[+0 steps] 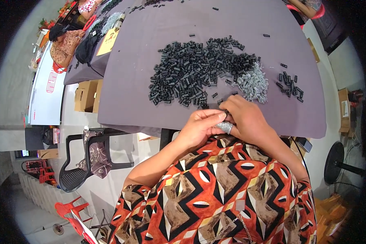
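Note:
My left hand (200,127) and my right hand (245,115) meet at the table's near edge, fingertips pinched together. Between them a bit of a small black cylindrical piece (227,113) shows; the rest is covered by my fingers. A silvery-grey wrap (224,127) sits around what looks like my right thumb. Just beyond my hands spreads a wide heap of small black tubular pieces (183,71). Against its right side lies a smaller pile of shiny, clear-silver, spring-like pieces (253,83). Farther right is a loose group of black pieces (289,84).
A grey-purple cloth covers the table (130,85). At the far left, a person (67,44) sits by another table holding a black bag (86,49) and a yellow sheet (107,42). A black chair (75,173) stands left of me, a cardboard box (85,96) beyond it.

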### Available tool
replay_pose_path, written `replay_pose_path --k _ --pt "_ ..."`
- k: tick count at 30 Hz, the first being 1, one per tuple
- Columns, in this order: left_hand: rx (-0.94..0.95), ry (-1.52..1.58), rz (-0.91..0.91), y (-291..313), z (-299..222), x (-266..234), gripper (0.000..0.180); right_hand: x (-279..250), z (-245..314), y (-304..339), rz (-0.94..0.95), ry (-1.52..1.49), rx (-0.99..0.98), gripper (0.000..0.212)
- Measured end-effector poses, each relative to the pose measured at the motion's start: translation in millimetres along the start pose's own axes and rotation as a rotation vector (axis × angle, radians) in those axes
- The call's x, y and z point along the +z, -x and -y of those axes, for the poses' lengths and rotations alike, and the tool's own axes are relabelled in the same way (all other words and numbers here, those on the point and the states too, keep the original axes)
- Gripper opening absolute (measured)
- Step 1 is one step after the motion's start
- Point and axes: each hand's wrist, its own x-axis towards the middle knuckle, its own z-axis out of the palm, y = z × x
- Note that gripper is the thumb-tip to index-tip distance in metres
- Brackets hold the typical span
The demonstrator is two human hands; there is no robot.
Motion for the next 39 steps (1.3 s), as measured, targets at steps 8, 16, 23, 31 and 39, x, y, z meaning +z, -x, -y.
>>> replay_pose_path --k 8,16,23,31,39 --pt "-0.01 -0.036 -0.058 -2 8 -9 0.025 10 -4 2 0.04 0.133 -0.036 0.034" --pt "-0.031 -0.129 -0.057 -2 8 -9 0.027 10 -5 5 0.072 0.161 -0.04 0.03" --pt "0.603 -0.572 -0.035 31 -61 44 0.036 -30 -16 8 -0.185 0.05 0.342 0.029" --pt "1.339 -0.816 0.535 112 -100 123 0.047 -71 -66 42 -0.379 0.262 0.722 0.021" --pt "1.69 -0.79 0.444 96 -68 119 0.045 -75 -78 48 -0.355 0.324 0.8 0.033"
